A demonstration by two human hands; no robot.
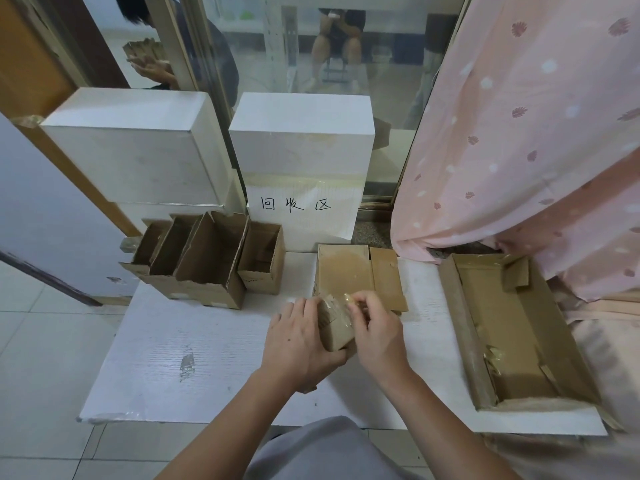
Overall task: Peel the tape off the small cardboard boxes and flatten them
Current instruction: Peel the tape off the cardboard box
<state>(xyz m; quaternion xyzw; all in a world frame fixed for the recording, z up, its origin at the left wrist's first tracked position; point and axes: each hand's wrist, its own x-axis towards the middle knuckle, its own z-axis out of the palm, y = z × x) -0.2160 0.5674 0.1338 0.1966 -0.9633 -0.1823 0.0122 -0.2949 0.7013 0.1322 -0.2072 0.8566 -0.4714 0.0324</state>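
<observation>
Box [334, 329] in hand sits at centre, long axis running 11 to 5 o'clock. White board [166, 348] on a tiled floor bears it; open boxes [207, 261] at 10 o'clock, tray [512, 334] at 3. Left hand [298, 341] grasps the box; right hand [375, 329] pinches tape [347, 299].

The small box [334, 332] held between the hands is matt brown cardboard, with a strip of clear, glossy tape [341, 306] wrinkled along its far end. The flattened sheets [356, 275] just beyond it are the same dull cardboard, one face shiny under tape. The open boxes [207, 261] at far left show raw, fibrous cardboard edges. The shallow tray [512, 337] at right is rough brown cardboard with glossy tape scraps inside. The surface [166, 355] is a white board with a faint ribbed grain and a scuffed patch. The pink curtain [526, 133] is soft printed cloth.
</observation>
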